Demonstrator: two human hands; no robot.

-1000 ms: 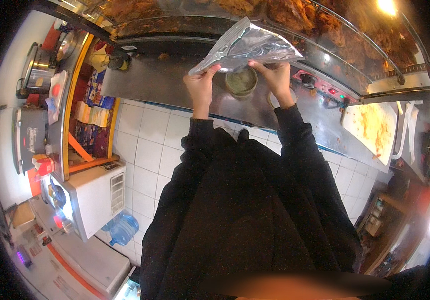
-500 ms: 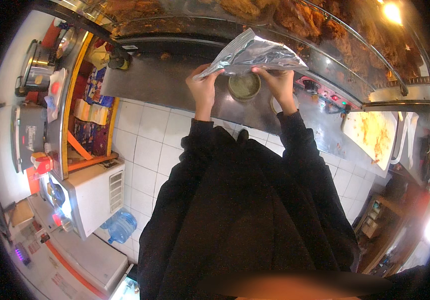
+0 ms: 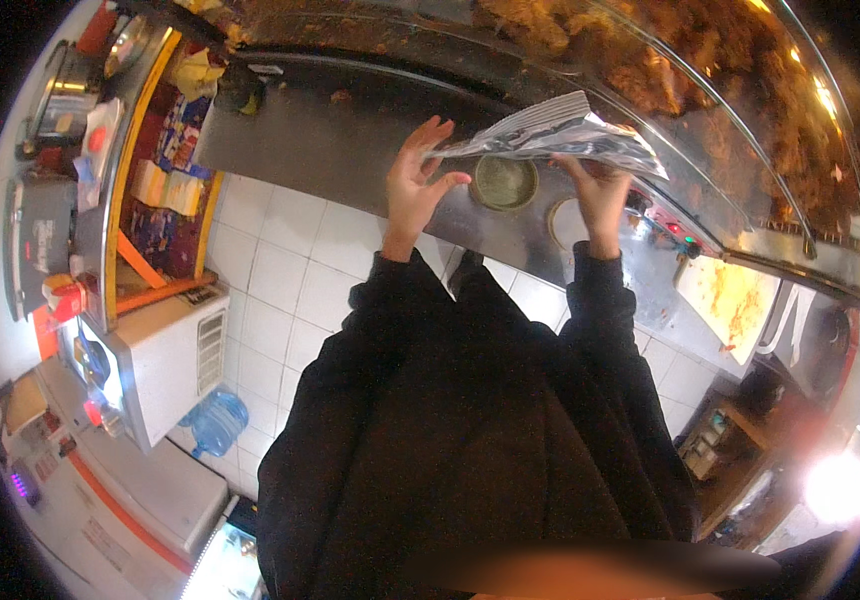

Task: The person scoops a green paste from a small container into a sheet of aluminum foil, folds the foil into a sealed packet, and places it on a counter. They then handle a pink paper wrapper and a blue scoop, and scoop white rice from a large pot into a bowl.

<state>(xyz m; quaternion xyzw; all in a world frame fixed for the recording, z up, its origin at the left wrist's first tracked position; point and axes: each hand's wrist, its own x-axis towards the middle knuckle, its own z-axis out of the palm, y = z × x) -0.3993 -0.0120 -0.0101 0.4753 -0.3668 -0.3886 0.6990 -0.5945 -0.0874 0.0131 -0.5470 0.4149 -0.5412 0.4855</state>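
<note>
A silver foil bag (image 3: 570,132) with a ribbed upper edge is held above the metal counter (image 3: 345,165). My right hand (image 3: 600,195) grips its right side, thumb in front and fingers partly hidden behind the foil. Beside the bag's left corner is my left hand (image 3: 416,190), its fingers spread and thumb stretched out. A round container (image 3: 505,184) with a greenish-grey inside stands on the counter just below the bag. Next to it lies a pale round thing (image 3: 567,224), partly covered by my right arm.
Browned food (image 3: 610,60) sits behind glass above the counter. A stained white cutting board (image 3: 725,298) lies at the right, near a panel with lit buttons (image 3: 672,228). Shelves (image 3: 165,190) with packages stand at the left. A blue water jug (image 3: 218,423) rests on the tiled floor.
My left hand has let go of the bag's left side and opened. The bag and my right hand have shifted right and a little lower in the view, which has itself turned slightly.
</note>
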